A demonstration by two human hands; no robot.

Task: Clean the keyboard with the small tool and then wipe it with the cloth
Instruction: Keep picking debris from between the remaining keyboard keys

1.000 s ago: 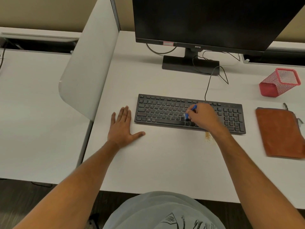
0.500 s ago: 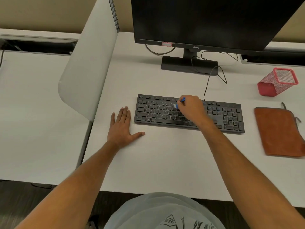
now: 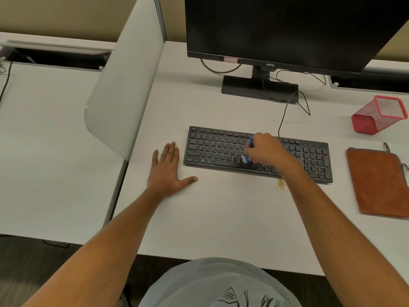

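the right hand (image 3: 264,149) grips the small blue tool (image 3: 249,151), bristles down on the keyboard (image 3: 217,149) directly beneath. the keyboard's long axis runs sideways from the grip; unbrushed keys lie either way. the orange cloth (image 3: 378,182) waits further right. the left hand (image 3: 166,171) lies flat.

The premises were an office, of the shared open-plan kind. A white desk (image 3: 221,218) carried a black monitor (image 3: 276,29) on its stand, with cables trailing behind, and a wired black keyboard (image 3: 221,149) in front of it. A frosted divider (image 3: 126,96) stood at the desk's left edge, separating it from a neighbouring white desk (image 3: 48,140). A red mesh pen holder (image 3: 376,116) lay tipped on its side at the right, near a brown pouch (image 3: 378,182).
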